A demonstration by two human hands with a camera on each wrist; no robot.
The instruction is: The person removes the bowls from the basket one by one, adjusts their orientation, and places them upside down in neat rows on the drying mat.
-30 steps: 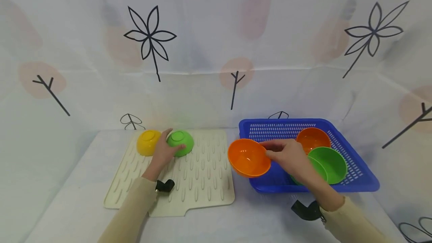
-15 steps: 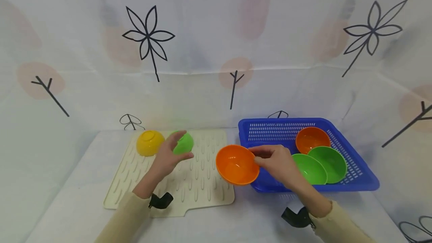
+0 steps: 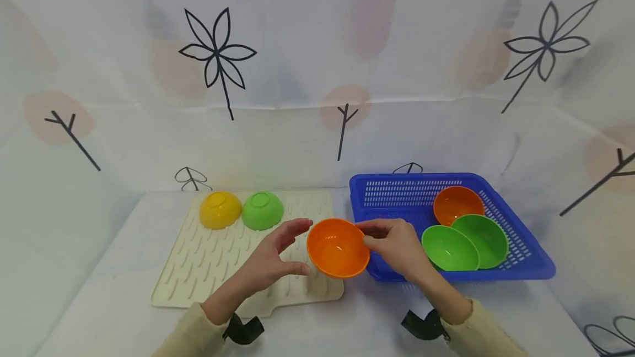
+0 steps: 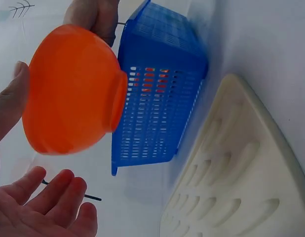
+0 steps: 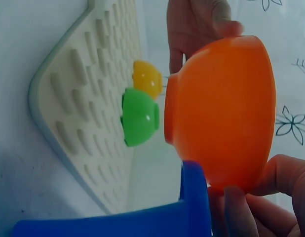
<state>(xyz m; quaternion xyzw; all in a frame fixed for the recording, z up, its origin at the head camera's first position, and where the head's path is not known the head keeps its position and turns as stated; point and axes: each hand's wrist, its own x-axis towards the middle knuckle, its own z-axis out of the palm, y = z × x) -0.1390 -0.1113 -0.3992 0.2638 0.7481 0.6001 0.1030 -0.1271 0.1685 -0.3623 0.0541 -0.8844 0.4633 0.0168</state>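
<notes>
An orange bowl (image 3: 338, 248) hangs in the air between my hands, its mouth tipped toward me. My right hand (image 3: 397, 247) pinches its right rim between thumb and fingers. On the bowl's other side, my left hand (image 3: 272, 258) stands with thumb and fingers spread around the rim, apparently just short of it. Upside down on the cream draining mat (image 3: 198, 258) lie a yellow bowl (image 3: 220, 210) and a green bowl (image 3: 263, 210), side by side at the back. In the left wrist view the orange bowl (image 4: 73, 94) shows its outside and foot.
A blue basket (image 3: 387, 183) stands at the right of the table. Inside it are an orange bowl (image 3: 457, 203) and two green bowls, one (image 3: 448, 249) leaning against the other (image 3: 488, 241). A patterned white cloth (image 3: 297, 142) hangs behind.
My right hand has carried the orange bowl left and toward me, away from above the basket. My left hand has left the green bowl on the mat and come right, beside the orange one.
</notes>
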